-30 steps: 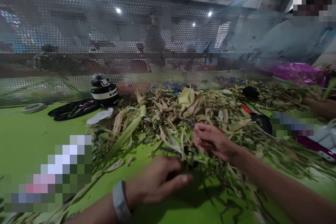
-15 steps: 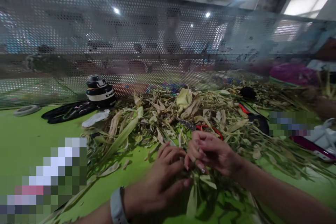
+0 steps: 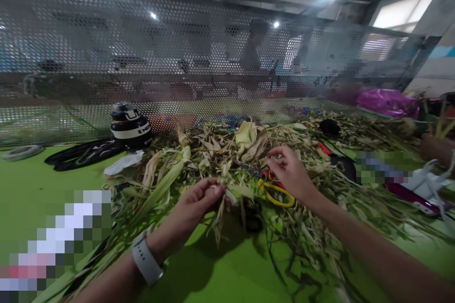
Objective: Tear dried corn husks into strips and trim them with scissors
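My left hand, with a pale watch band on its wrist, pinches a small bundle of dry corn husk between thumb and fingertips. Strips of it hang above the green tabletop. To its right, my right hand is raised with thumb and fingers curled together; anything between the fingertips is too small to make out. Below that hand lie scissors with a yellow handle. Red-handled scissors lie partly hidden behind them, on the husks.
A heap of dried husks and leaves spreads across the table. To the left stand a black bottle, a black flat item and a white crumpled tissue. A perforated screen closes the back. A purple bag and another person's arm are at right.
My hands were close together and have moved apart. The left has lifted a husk bundle; the right has risen up and away. The yellow-handled scissors now show, and the view has shifted right.
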A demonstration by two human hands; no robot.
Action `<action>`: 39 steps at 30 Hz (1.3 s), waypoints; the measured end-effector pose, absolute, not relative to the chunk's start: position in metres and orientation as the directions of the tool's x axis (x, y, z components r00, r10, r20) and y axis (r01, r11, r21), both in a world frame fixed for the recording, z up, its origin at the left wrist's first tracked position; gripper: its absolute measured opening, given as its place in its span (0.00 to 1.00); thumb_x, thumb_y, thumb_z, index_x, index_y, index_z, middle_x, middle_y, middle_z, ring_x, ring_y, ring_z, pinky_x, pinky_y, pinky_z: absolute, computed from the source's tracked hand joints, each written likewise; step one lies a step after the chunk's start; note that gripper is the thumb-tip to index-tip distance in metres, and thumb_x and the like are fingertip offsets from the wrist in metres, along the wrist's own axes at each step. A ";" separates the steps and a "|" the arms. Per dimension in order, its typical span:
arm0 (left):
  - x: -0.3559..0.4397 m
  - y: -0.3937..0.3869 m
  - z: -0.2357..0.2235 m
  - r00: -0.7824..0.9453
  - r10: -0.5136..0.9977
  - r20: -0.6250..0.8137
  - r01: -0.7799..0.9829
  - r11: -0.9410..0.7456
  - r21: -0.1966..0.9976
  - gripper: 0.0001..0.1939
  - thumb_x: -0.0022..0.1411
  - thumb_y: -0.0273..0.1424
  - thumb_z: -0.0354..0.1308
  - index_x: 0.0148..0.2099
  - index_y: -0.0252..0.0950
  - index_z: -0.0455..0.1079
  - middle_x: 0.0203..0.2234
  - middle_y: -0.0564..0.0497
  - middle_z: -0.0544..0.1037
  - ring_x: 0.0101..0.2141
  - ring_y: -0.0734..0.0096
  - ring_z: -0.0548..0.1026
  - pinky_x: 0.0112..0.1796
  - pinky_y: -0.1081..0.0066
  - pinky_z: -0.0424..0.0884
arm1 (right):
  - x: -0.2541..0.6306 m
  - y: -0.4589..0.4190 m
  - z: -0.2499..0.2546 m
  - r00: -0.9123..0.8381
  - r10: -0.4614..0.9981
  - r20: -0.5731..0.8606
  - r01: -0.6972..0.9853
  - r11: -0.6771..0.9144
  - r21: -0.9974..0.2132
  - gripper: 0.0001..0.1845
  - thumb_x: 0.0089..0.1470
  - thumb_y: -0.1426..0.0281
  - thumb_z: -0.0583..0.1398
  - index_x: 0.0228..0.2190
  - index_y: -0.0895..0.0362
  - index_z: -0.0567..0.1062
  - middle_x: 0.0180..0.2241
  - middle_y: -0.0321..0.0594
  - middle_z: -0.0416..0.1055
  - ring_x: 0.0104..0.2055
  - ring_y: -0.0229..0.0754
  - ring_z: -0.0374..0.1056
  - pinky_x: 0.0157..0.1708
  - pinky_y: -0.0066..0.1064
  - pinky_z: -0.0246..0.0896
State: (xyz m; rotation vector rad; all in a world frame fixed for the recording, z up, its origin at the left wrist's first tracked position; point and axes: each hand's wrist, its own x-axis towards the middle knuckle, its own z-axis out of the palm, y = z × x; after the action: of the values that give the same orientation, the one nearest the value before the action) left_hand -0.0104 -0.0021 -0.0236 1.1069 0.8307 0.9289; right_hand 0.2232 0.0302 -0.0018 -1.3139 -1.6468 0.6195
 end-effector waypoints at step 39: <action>-0.016 0.009 -0.034 0.021 0.990 -0.136 -0.251 0.137 0.958 0.11 0.48 0.36 0.62 0.32 0.37 0.68 0.27 0.55 0.74 0.27 0.77 0.70 0.28 0.78 0.64 | 0.208 0.005 -0.006 -0.604 0.771 -0.203 0.443 0.113 -0.889 0.23 0.33 0.62 0.67 0.31 0.59 0.67 0.22 0.30 0.62 0.22 0.30 0.55 0.22 0.21 0.51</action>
State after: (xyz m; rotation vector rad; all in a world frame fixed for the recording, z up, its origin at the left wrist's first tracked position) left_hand -0.0155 0.0087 -0.0343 0.9241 1.0802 1.2154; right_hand 0.2081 0.0050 -0.0063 -1.1908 -2.0857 1.4868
